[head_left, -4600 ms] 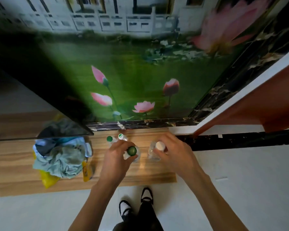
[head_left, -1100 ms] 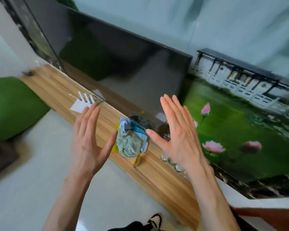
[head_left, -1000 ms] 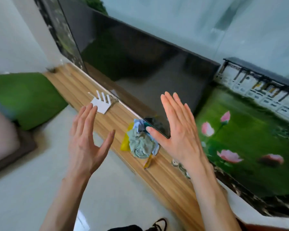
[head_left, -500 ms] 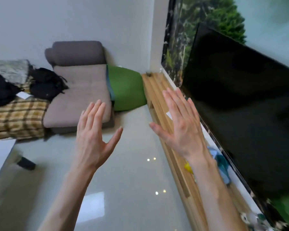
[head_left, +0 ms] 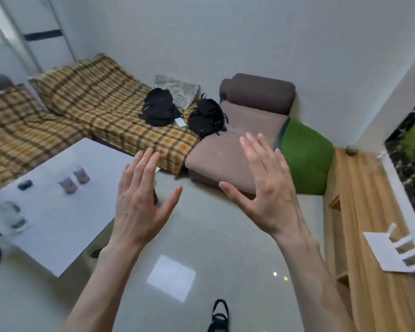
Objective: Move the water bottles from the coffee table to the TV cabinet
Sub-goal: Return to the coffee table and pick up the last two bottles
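with both palms raised in front of the chest, the left hand (head_left: 139, 207) and the right hand (head_left: 266, 188) are spread wide with fingers apart and hold nothing, which i judge suits a walk toward the next pickup. the remaining water bottles (head_left: 11, 215) stand blurred at the near left edge of the white coffee table (head_left: 65, 226), with two small purple-capped containers (head_left: 73, 179) further in, all well apart from the hands. the wooden tv cabinet (head_left: 359, 248) runs along the right wall, away from them, so i judge the carry has yet to start.
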